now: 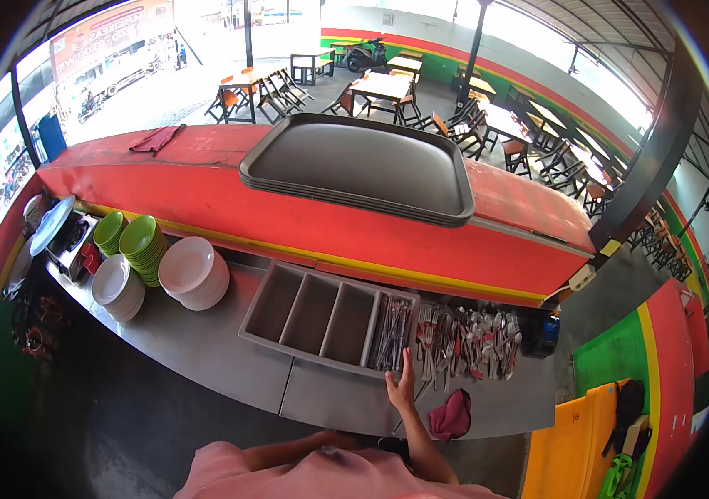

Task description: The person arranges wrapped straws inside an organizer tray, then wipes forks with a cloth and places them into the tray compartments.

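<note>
"Behind the bin (pixel 311 314), what is largest?"

"The red wall (pixel 288 224); beneath the bin, the steel counter (pixel 230 358); above and behind it, on the wall, stacked trays (pixel 363 170)."

"And the bin itself?"

"Divided in four, with cutlery (pixel 392 328) in its rightmost compartment. To its right, loose cutlery (pixel 473 343); to its left, white plates (pixel 193 273) and green bowls (pixel 140 241); off its front right corner, a maroon cloth (pixel 451 415)."

"The hands?"

"Right hand (pixel 401 386): at the bin's front right corner, fingers extended, thumb apart, nothing visibly gripped; contact cannot be told. Left hand (pixel 336 438): low in front of the bin, partly hidden; finger opening and hold cannot be told."
</note>
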The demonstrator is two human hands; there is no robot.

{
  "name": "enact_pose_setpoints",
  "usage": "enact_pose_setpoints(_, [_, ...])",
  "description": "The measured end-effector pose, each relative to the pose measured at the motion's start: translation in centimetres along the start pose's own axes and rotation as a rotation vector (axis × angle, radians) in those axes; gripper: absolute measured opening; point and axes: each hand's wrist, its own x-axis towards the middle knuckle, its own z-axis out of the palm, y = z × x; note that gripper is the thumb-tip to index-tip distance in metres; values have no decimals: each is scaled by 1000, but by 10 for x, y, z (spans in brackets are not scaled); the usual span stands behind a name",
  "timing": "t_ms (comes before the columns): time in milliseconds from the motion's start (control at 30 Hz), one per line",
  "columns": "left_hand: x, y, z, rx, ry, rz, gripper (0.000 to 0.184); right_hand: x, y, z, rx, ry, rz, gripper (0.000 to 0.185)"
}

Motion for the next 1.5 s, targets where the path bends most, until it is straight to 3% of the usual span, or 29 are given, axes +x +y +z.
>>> enact_pose_setpoints(400, [28,-30,42,44,163,-293,42,2,-7,-3,127,42,79,72])
enact_pose_setpoints(733, [85,-58,85,272,423,-509,59,3,8,-32,220,-36,35,61])
enact_pose_setpoints(833, [107,-69,99,456,444,-540,60,-5,13,-52,371,-53,178,54])
enact_pose_setpoints(967, [122,-30,126,316,670,-677,58,-20,40,-74,443,-78,234,46])
enact_pose_setpoints(1133, [141,7,146,185,665,-679,59,-38,55,-111,423,-96,243,35])
enact_pose_setpoints(1367, [154,33,157,209,946,-750,59,-61,90,-168,109,-102,158,31])
enact_pose_setpoints(1500, [158,16,156,216,885,-565,58,-65,111,-187,-178,-1,-74,36])
